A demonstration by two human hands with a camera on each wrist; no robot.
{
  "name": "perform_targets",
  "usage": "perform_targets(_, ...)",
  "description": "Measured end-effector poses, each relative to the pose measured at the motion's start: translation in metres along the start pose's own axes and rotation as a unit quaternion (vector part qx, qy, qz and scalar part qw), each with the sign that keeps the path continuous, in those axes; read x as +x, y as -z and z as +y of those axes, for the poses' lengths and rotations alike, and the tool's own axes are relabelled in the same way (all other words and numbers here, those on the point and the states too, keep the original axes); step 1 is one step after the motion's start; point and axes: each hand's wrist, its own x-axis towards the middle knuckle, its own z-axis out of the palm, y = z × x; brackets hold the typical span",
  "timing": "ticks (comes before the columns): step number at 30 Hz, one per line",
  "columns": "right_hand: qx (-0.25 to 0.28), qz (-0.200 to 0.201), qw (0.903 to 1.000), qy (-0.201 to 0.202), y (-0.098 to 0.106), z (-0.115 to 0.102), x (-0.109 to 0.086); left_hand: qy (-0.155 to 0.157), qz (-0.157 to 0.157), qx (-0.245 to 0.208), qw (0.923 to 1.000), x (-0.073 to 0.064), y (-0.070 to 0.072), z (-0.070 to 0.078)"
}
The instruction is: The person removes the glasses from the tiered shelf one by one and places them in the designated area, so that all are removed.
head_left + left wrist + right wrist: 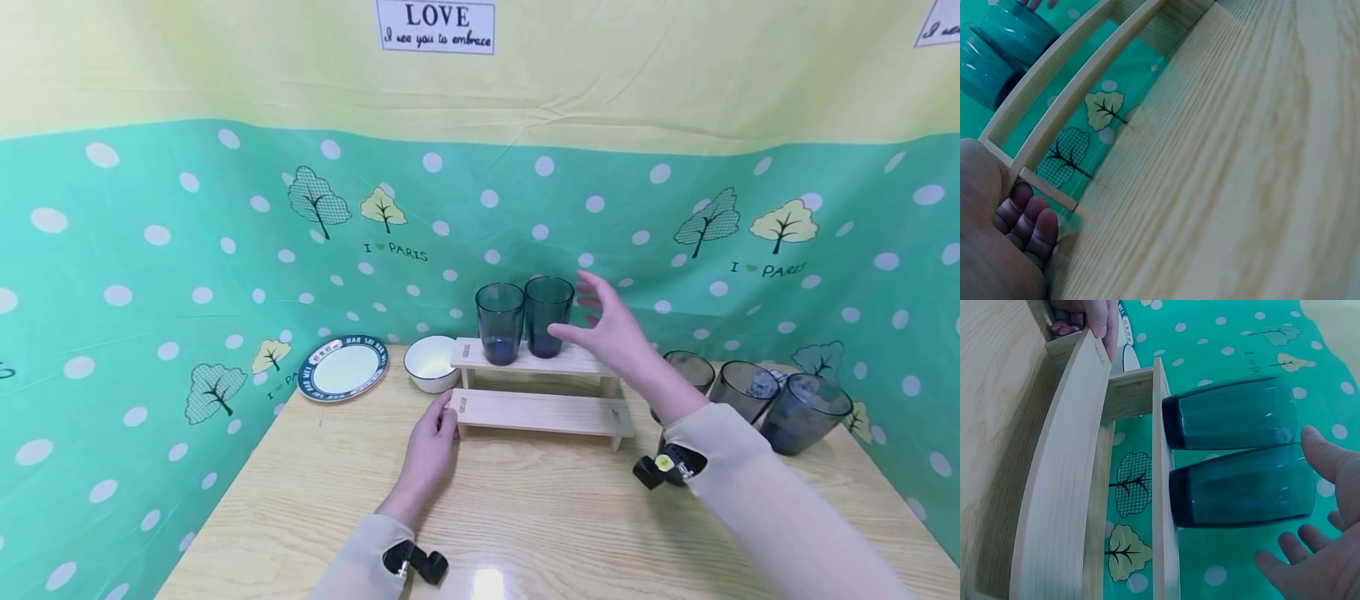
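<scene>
A two-tier wooden shelf [542,413] stands on the table. My left hand [429,448] grips the left end of its lower tier, the fingers curled under the board in the left wrist view. On the upper tier, two dark blue-tinted drinking glasses [500,321] stand upright side by side near the left end. Just to the right of the right-hand glass [1244,484] is my right hand [617,337], fingers spread and thumb apart. In the right wrist view a gap shows between most of its fingers and that glass; whether the thumb touches the rim I cannot tell.
Several similar tinted glasses [806,412] stand at the right of the table, partly behind my right forearm. A white bowl [431,382] sits left of the shelf. A blue-rimmed plate [306,377] leans against the patterned green cloth [247,183] at the back left.
</scene>
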Motion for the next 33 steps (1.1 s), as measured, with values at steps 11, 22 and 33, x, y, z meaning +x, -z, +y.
perform_targets(11, -0.009, -0.005, 0.9998, -0.017, -0.013, -0.002, 0.019, -0.004, 0.001, -0.007, 1.0000, 0.001, 0.000, -0.001)
perform_targets(22, -0.030, -0.008, 0.9993, -0.021, -0.021, -0.002, 0.028, -0.007, 0.008, 0.006, 0.9999, -0.001, 0.000, 0.000)
perform_targets(33, -0.028, -0.009, 0.9992, -0.028, -0.026, 0.003, 0.032, -0.002, 0.003, 0.004, 1.0000, 0.000, 0.001, -0.001)
